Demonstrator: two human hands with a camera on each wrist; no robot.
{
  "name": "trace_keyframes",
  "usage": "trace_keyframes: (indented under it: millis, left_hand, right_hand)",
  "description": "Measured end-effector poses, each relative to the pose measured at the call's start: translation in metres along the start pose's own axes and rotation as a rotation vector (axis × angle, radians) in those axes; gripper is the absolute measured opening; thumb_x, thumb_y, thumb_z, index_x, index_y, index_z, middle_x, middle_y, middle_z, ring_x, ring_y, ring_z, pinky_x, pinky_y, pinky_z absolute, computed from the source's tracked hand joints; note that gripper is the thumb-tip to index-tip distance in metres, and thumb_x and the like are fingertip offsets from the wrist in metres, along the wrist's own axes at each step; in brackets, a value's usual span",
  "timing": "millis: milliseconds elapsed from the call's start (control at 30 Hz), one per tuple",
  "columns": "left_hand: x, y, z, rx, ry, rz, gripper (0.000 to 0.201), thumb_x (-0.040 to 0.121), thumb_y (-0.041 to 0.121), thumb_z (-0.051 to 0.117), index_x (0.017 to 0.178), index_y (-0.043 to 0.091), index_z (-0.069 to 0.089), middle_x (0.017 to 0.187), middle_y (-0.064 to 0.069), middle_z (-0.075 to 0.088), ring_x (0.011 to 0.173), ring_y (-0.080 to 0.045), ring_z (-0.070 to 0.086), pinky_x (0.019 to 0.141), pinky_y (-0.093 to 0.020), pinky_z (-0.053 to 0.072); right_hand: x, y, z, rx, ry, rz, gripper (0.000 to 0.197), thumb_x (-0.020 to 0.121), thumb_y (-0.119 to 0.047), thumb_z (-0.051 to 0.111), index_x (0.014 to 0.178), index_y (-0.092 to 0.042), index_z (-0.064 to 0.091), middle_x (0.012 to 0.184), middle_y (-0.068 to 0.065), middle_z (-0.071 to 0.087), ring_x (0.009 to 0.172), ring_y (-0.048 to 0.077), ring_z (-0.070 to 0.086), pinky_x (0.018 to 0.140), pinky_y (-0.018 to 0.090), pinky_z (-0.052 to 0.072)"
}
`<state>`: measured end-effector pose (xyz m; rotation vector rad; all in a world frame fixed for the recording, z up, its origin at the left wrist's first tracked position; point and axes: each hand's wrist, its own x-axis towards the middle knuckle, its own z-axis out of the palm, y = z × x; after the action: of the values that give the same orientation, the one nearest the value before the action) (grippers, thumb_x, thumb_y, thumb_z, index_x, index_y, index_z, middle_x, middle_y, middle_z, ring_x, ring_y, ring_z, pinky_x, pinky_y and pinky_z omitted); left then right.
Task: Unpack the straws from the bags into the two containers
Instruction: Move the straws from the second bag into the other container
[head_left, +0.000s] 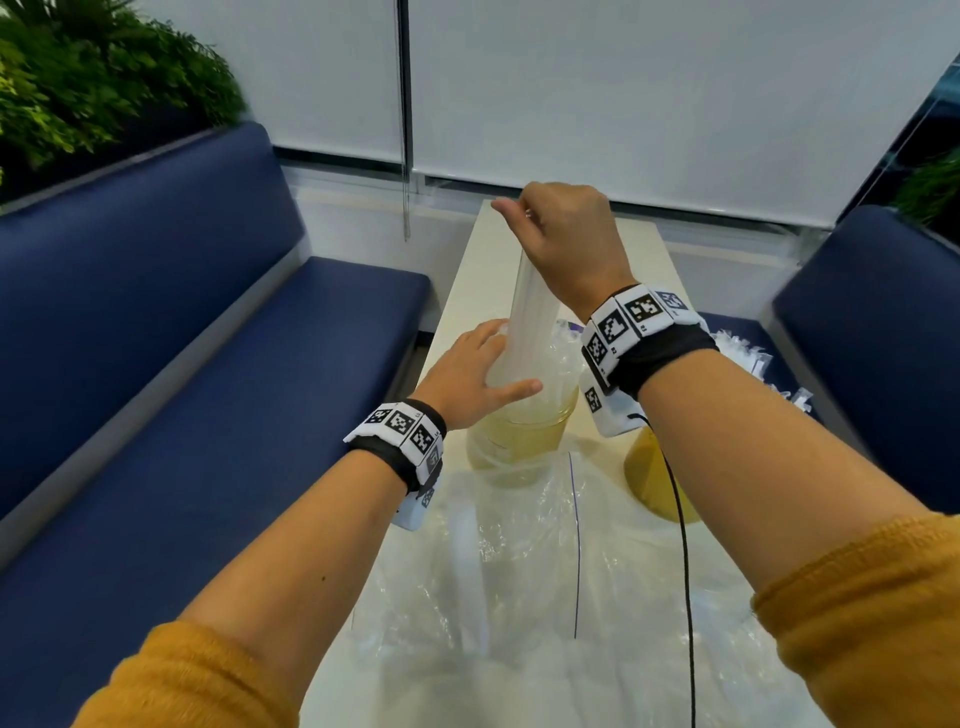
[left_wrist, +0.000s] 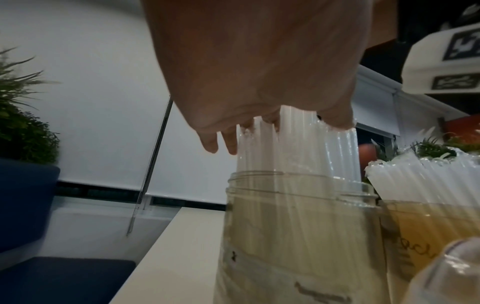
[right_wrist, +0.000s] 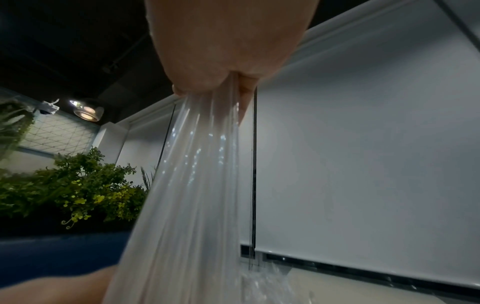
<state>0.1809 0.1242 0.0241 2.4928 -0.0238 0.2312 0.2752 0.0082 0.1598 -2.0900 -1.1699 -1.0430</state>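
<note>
Translucent white plastic straws (head_left: 524, 317), sheathed in a thin clear plastic sleeve bag (right_wrist: 197, 164), are standing upright in the clear, yellow-tinted round jar (head_left: 519, 441) near the middle of the cream-coloured desk (head_left: 483, 260). The right hand (head_left: 566, 234) is pinching the top of the sleeve bag above the bundle, fingers clenched on the film, apparently drawing it upward off the straws. The left hand (head_left: 475, 374) is lying against the bundle just above the jar mouth, fingers extended and spread across the straws, steadying them without closing round them; in the left-wrist view the fingertips (left_wrist: 210, 144) are resting at the bundle's upper ends.

Progress, as judged: the second yellow-tinted jar (head_left: 654, 483), standing just beside the first toward the right edge of the desk, is already holding a fanned bundle of unwrapped straws (left_wrist: 420, 176), so one container appears filled. The present bundle is seated in its jar but is not yet free of its wrapper. A large crumpled clear plastic bag (head_left: 545, 571) is lying on the near end of the desk; whether it contains more straws cannot be told. More clear wrappers (head_left: 748, 358) are lying on the blue upholstered bench (head_left: 857, 312) past the right edge.
</note>
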Motion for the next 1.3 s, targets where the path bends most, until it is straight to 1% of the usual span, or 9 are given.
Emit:
trace_keyframes:
  millis: [300, 467, 567, 667, 800, 900, 967, 1100, 1300]
  left_hand:
    - [0.0, 0.004, -0.01, -0.008, -0.026, -0.026, 0.091, 0.084, 0.071, 0.063, 0.152, 0.015, 0.039, 0.162, 0.006, 0.03, 0.144, -0.014, 0.033, 0.119, -0.035, 0.032]
    - [0.0, 0.004, -0.012, -0.133, 0.023, -0.031, 0.077, 0.077, 0.06, 0.077, 0.138, 0.024, 0.048, 0.139, 0.008, 0.055, 0.121, -0.01, 0.054, 0.102, -0.035, 0.048]
    - [0.001, 0.002, -0.013, -0.195, 0.012, -0.04, 0.079, 0.072, 0.046, 0.085, 0.136, 0.024, 0.044, 0.126, 0.011, 0.057, 0.113, -0.012, 0.059, 0.094, -0.03, 0.05]
    - [0.002, 0.003, -0.019, -0.222, 0.002, -0.003, 0.092, 0.069, 0.042, 0.089, 0.142, 0.022, 0.037, 0.139, 0.007, 0.049, 0.124, -0.01, 0.049, 0.104, -0.029, 0.044]
    - [0.015, 0.019, -0.032, -0.168, 0.018, 0.076, 0.079, 0.086, 0.028, 0.054, 0.158, 0.015, 0.024, 0.167, -0.003, 0.019, 0.154, -0.016, 0.016, 0.126, -0.035, 0.014]
    - [0.021, 0.03, -0.022, 0.032, -0.08, 0.061, 0.059, 0.107, 0.025, 0.028, 0.162, 0.011, 0.013, 0.171, -0.004, 0.004, 0.157, -0.013, 0.001, 0.128, -0.035, -0.002]
    - [0.02, 0.033, -0.014, 0.097, -0.167, 0.007, 0.054, 0.111, 0.029, 0.019, 0.161, 0.009, 0.013, 0.171, -0.005, 0.008, 0.157, -0.014, 0.004, 0.128, -0.033, -0.003]
    - [0.023, 0.028, -0.011, 0.192, -0.077, 0.049, 0.054, 0.111, 0.028, 0.02, 0.161, 0.009, 0.012, 0.171, -0.005, 0.005, 0.158, -0.015, 0.0, 0.126, -0.032, -0.004]
    - [0.019, 0.019, -0.001, 0.214, -0.157, 0.047, 0.055, 0.111, 0.028, 0.018, 0.162, 0.013, 0.007, 0.171, -0.004, 0.003, 0.158, -0.016, -0.001, 0.127, -0.033, -0.004]
  right_hand:
    - [-0.046, -0.003, 0.024, -0.032, -0.277, 0.044, 0.038, 0.104, -0.036, 0.045, 0.075, -0.013, 0.054, 0.069, -0.002, 0.054, 0.06, 0.02, 0.05, 0.059, 0.034, 0.043]
    - [-0.09, -0.015, 0.032, -0.052, -0.449, 0.209, 0.041, 0.107, -0.028, 0.03, 0.133, -0.007, 0.055, 0.111, 0.008, 0.067, 0.101, 0.025, 0.061, 0.087, 0.04, 0.05]
    - [-0.109, -0.026, 0.031, -0.034, -0.571, 0.183, 0.046, 0.107, -0.021, 0.026, 0.143, 0.002, 0.044, 0.137, 0.016, 0.056, 0.126, 0.028, 0.052, 0.113, 0.042, 0.033]
    - [-0.102, -0.022, 0.024, 0.093, -0.533, 0.284, 0.047, 0.108, -0.024, 0.023, 0.145, -0.001, 0.041, 0.146, 0.015, 0.048, 0.139, 0.028, 0.04, 0.119, 0.041, 0.023]
    - [-0.091, 0.005, 0.018, 0.061, -0.424, 0.465, 0.048, 0.106, -0.026, 0.026, 0.147, -0.004, 0.04, 0.145, 0.012, 0.05, 0.137, 0.028, 0.04, 0.117, 0.041, 0.027]
    - [-0.111, 0.008, 0.025, 0.004, -0.647, 0.474, 0.05, 0.107, -0.023, 0.024, 0.149, 0.003, 0.032, 0.148, 0.018, 0.045, 0.137, 0.03, 0.041, 0.116, 0.038, 0.028]
    - [-0.12, 0.007, 0.028, 0.056, -0.719, 0.497, 0.052, 0.107, -0.023, 0.022, 0.152, 0.002, 0.027, 0.156, 0.015, 0.034, 0.144, 0.028, 0.032, 0.12, 0.036, 0.022]
    - [-0.108, 0.01, 0.028, 0.066, -0.537, 0.517, 0.06, 0.099, -0.031, 0.016, 0.142, 0.0, 0.043, 0.144, 0.014, 0.049, 0.135, 0.03, 0.045, 0.115, 0.042, 0.031]
    - [-0.118, 0.009, 0.038, -0.049, -0.751, 0.427, 0.061, 0.101, -0.03, 0.012, 0.152, 0.001, 0.027, 0.159, 0.017, 0.029, 0.147, 0.03, 0.026, 0.12, 0.046, 0.022]
